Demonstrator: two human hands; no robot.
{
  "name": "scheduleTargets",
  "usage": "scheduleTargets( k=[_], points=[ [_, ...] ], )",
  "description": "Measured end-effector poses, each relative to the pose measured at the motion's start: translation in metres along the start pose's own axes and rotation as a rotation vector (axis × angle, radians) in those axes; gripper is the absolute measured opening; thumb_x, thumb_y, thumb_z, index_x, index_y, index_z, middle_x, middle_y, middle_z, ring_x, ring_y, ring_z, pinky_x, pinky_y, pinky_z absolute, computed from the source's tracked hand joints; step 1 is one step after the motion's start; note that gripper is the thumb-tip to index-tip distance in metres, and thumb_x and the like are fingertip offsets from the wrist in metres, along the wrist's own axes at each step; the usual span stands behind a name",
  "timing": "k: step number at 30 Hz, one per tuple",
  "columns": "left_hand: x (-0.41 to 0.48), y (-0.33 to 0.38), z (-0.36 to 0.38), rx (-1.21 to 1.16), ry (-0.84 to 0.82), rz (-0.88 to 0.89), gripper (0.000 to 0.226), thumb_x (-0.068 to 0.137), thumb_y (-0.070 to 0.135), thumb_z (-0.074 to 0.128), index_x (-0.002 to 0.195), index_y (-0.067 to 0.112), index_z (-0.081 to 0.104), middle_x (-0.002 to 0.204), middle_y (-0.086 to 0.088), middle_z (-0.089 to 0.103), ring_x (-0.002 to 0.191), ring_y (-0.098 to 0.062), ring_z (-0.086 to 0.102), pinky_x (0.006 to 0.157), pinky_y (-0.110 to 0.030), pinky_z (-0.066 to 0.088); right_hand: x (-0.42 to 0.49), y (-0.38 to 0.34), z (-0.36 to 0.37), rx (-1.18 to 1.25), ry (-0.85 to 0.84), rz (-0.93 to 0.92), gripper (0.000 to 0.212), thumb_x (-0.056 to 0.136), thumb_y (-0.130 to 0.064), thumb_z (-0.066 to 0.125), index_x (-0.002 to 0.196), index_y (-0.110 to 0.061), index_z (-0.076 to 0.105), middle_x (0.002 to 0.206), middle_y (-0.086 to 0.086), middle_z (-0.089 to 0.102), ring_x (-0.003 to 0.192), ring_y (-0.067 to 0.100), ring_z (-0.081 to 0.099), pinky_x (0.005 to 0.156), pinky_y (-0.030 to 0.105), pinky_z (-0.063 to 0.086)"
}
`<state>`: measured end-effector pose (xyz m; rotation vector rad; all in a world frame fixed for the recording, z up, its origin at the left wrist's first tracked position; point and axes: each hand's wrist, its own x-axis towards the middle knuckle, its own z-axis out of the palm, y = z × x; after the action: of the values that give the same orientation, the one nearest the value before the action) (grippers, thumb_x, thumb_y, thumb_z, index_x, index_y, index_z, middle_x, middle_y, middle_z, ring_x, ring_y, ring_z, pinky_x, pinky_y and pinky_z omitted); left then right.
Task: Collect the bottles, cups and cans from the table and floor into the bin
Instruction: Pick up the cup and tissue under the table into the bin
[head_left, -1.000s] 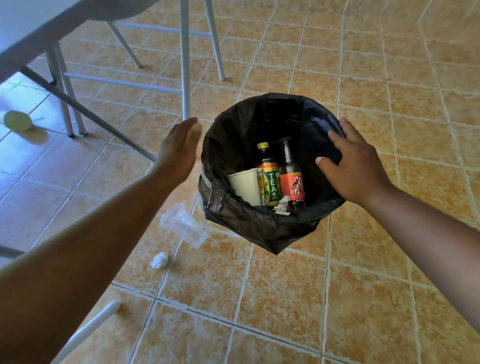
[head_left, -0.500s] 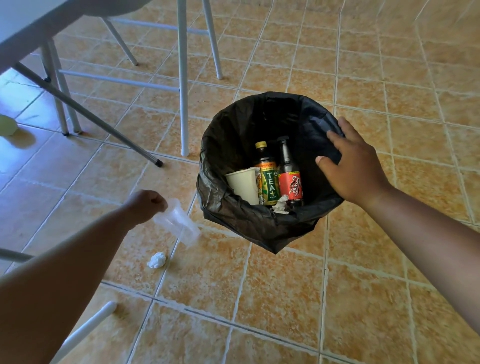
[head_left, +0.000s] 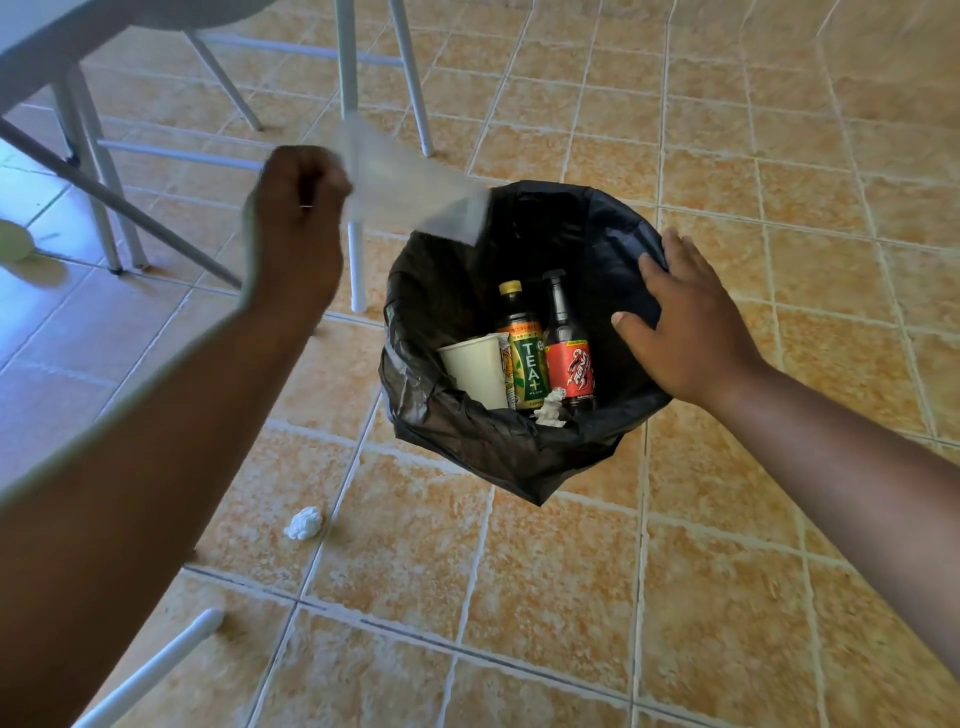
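Observation:
A bin lined with a black bag (head_left: 457, 426) stands on the tiled floor. Inside it are a paper cup (head_left: 475, 366), a green tea bottle (head_left: 522, 348), a dark bottle with a red label (head_left: 566, 353) and a small white paper wad (head_left: 551, 410). My left hand (head_left: 296, 208) is raised left of the bin, shut on a clear plastic cup (head_left: 410, 187) that hangs blurred over the bin's far left rim. My right hand (head_left: 685, 317) rests flat on the bin's right rim, fingers spread, holding nothing.
A crumpled white paper ball (head_left: 304, 522) lies on the floor left of the bin. White table legs (head_left: 353, 156) and a grey tabletop (head_left: 67, 31) are behind my left hand. A green round object (head_left: 13, 241) lies at the far left. A white bar (head_left: 156, 670) crosses the bottom left.
My left hand went down to the clear plastic cup on the floor, closed on it, and has lifted it up over the bin's rim. My right hand stayed on the rim.

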<state>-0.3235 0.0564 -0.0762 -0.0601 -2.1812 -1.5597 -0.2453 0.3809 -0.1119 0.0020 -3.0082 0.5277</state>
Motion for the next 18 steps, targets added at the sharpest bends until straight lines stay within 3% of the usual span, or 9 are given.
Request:
scheduleTargets(
  k=[2, 4, 6, 8, 10, 12, 18],
  points=[
    [-0.012, 0.015, 0.015, 0.009, -0.198, 0.017, 0.009, 0.087, 0.015, 0.057, 0.092, 0.021, 0.062, 0.082, 0.009, 0.065, 0.076, -0.001, 0.062, 0.073, -0.026, 0.051, 0.0, 0.0, 0.0, -0.004, 0.007, -0.011, 0.069, 0.095, -0.042, 0.051, 0.151, -0.011, 0.025, 0.162, 0.007, 0.0, 0.148, 0.022, -0.003, 0.115, 0.036, 0.007],
    [-0.026, 0.023, 0.025, 0.165, -0.394, 0.06, 0.01, 0.089, 0.02, 0.059, 0.096, 0.02, 0.065, 0.082, 0.012, 0.068, 0.069, 0.008, 0.06, 0.065, -0.009, 0.046, -0.001, -0.002, -0.001, -0.018, 0.027, -0.039, 0.068, 0.095, -0.042, 0.05, 0.15, -0.01, 0.025, 0.162, 0.008, 0.002, 0.148, 0.022, -0.003, 0.117, 0.037, 0.007],
    [-0.039, 0.024, 0.033, 0.303, -0.567, 0.13, 0.01, 0.089, 0.024, 0.06, 0.096, 0.023, 0.066, 0.083, 0.01, 0.07, 0.073, 0.002, 0.063, 0.066, -0.012, 0.047, -0.002, -0.004, -0.002, -0.048, 0.043, -0.078, 0.066, 0.096, -0.041, 0.048, 0.149, -0.008, 0.027, 0.161, 0.01, 0.008, 0.149, 0.023, 0.0, 0.119, 0.039, 0.005],
    [-0.052, 0.021, 0.042, 0.357, -0.707, 0.177, 0.01, 0.09, 0.022, 0.061, 0.097, 0.02, 0.067, 0.084, 0.004, 0.07, 0.078, -0.011, 0.065, 0.073, -0.026, 0.05, -0.002, -0.004, -0.003, -0.056, 0.047, -0.106, 0.063, 0.097, -0.04, 0.046, 0.148, -0.006, 0.029, 0.16, 0.011, 0.012, 0.148, 0.023, 0.003, 0.119, 0.038, 0.002],
    [-0.06, 0.018, 0.048, 0.437, -0.777, 0.218, 0.015, 0.091, 0.023, 0.06, 0.103, 0.017, 0.066, 0.087, 0.001, 0.069, 0.079, -0.017, 0.064, 0.074, -0.038, 0.051, -0.002, -0.004, -0.003, -0.042, 0.046, -0.109, 0.062, 0.097, -0.04, 0.046, 0.148, -0.007, 0.03, 0.16, 0.01, 0.012, 0.148, 0.021, 0.004, 0.119, 0.035, 0.003],
    [-0.06, 0.015, 0.052, 0.49, -0.795, 0.254, 0.019, 0.091, 0.024, 0.059, 0.108, 0.019, 0.066, 0.091, 0.001, 0.069, 0.082, -0.015, 0.063, 0.076, -0.039, 0.052, -0.002, -0.003, -0.002, -0.039, 0.05, -0.102, 0.062, 0.097, -0.041, 0.047, 0.148, -0.008, 0.031, 0.161, 0.008, 0.012, 0.148, 0.019, 0.004, 0.117, 0.033, 0.006],
    [-0.058, 0.016, 0.053, 0.455, -0.799, 0.303, 0.027, 0.09, 0.015, 0.062, 0.117, 0.018, 0.068, 0.108, 0.001, 0.071, 0.096, -0.006, 0.063, 0.085, -0.017, 0.046, -0.002, -0.003, -0.001, -0.024, 0.054, -0.097, 0.062, 0.096, -0.039, 0.049, 0.147, -0.009, 0.033, 0.161, 0.007, 0.013, 0.148, 0.018, 0.005, 0.116, 0.033, 0.01]
  ],
)
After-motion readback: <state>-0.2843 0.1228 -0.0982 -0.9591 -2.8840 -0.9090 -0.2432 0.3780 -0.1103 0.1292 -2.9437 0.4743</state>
